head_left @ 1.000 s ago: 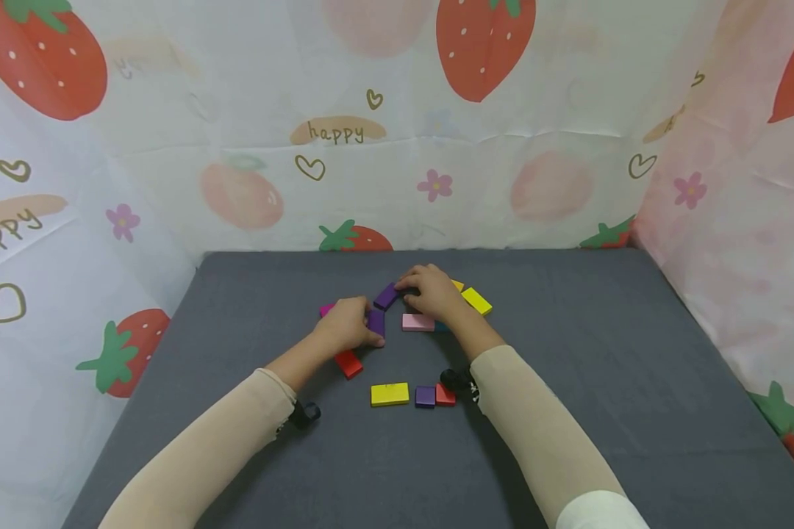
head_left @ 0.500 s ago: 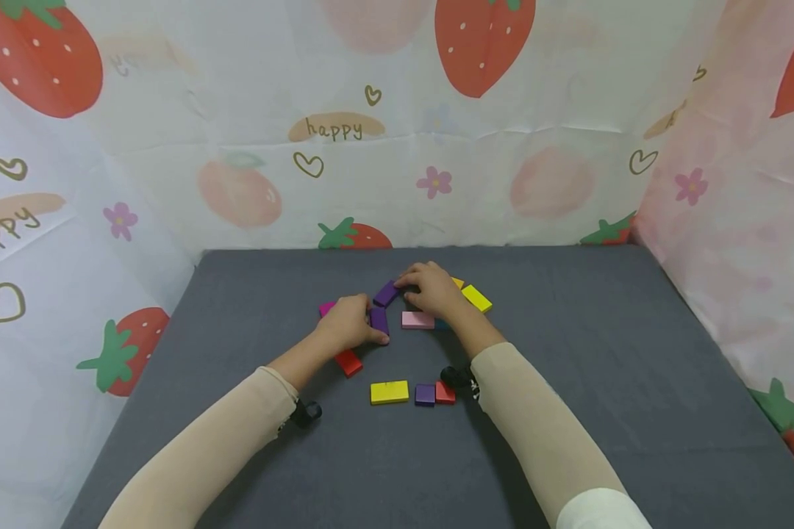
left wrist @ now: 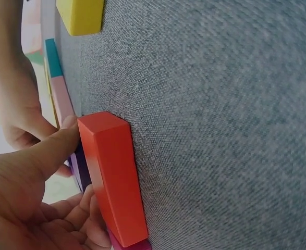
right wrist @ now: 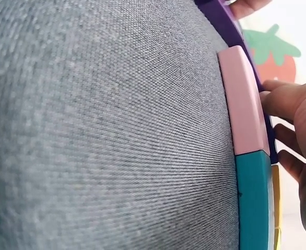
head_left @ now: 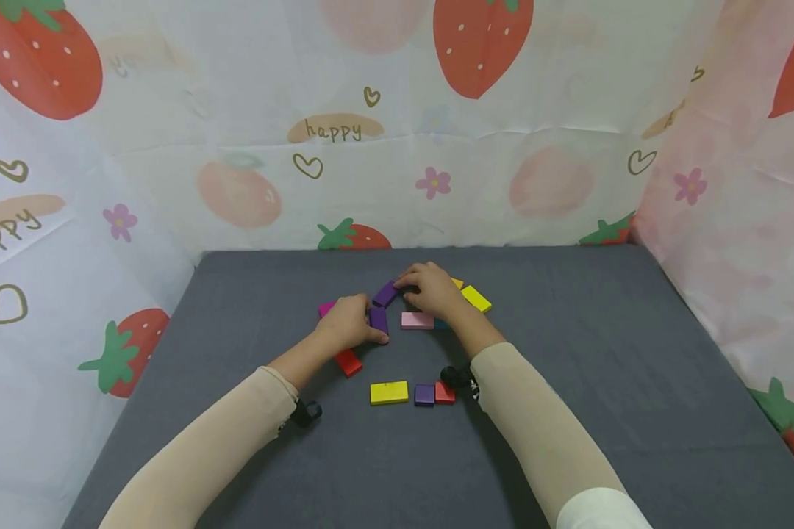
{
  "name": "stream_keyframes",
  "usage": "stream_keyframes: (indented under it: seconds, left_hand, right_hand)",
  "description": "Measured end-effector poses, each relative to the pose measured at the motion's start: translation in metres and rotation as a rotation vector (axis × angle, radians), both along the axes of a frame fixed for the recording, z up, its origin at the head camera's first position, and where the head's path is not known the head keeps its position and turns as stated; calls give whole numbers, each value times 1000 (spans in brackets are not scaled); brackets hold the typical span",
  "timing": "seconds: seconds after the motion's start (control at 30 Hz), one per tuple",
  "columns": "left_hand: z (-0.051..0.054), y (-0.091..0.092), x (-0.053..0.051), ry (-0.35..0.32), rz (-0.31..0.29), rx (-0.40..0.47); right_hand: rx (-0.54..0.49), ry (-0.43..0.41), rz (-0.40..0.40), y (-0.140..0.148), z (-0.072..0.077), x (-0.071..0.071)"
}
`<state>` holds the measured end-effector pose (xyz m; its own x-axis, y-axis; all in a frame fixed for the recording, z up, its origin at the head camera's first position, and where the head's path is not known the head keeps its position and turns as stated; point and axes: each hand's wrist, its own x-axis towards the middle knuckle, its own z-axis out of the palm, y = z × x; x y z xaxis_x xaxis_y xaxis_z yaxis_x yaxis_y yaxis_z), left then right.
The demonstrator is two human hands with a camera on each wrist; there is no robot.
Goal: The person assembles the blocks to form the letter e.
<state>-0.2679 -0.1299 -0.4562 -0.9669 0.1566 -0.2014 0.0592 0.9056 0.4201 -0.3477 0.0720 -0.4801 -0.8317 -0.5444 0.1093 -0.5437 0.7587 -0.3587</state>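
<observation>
My left hand [head_left: 349, 323] pinches a purple block [head_left: 378, 320] between thumb and fingers; in the left wrist view the same hand [left wrist: 43, 192] has the purple block [left wrist: 81, 169] behind a red block [left wrist: 113, 177]. A second purple block [head_left: 386, 294] lies slanted just beyond it. My right hand [head_left: 437, 294] is at that block's far end, fingers bent. In the right wrist view its fingers and thumb [right wrist: 283, 107] are against a dark purple block [right wrist: 271, 140] behind the pink block [right wrist: 242, 99] and teal block [right wrist: 254, 198]. The hand partly hides this block.
Beside the left hand lie a magenta block [head_left: 326, 308] and a red block [head_left: 348, 363]. Yellow blocks [head_left: 476, 298] sit right of the right hand. Nearer on the grey cloth [head_left: 397, 463] are a yellow block [head_left: 389, 393], a small purple block [head_left: 425, 395] and a small red one [head_left: 445, 393].
The purple block in my left hand has shifted slightly right and turned a little, the thumb moving with it. My right hand has stayed in place.
</observation>
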Motion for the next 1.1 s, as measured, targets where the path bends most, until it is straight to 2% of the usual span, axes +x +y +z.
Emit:
stream_keyframes:
  seconds: [0.47,0.67,1.1]
  left_hand:
    - [4,-2,2,-10,3,7]
    - [7,-10,2,-30,5,53]
    - [14,-35,2,31,-38,190]
  right_hand:
    - [0,-3,2,-2,0,1]
    - [1,-4,8,-1,1,1]
    - [23,-6,-9,-1,-1,0]
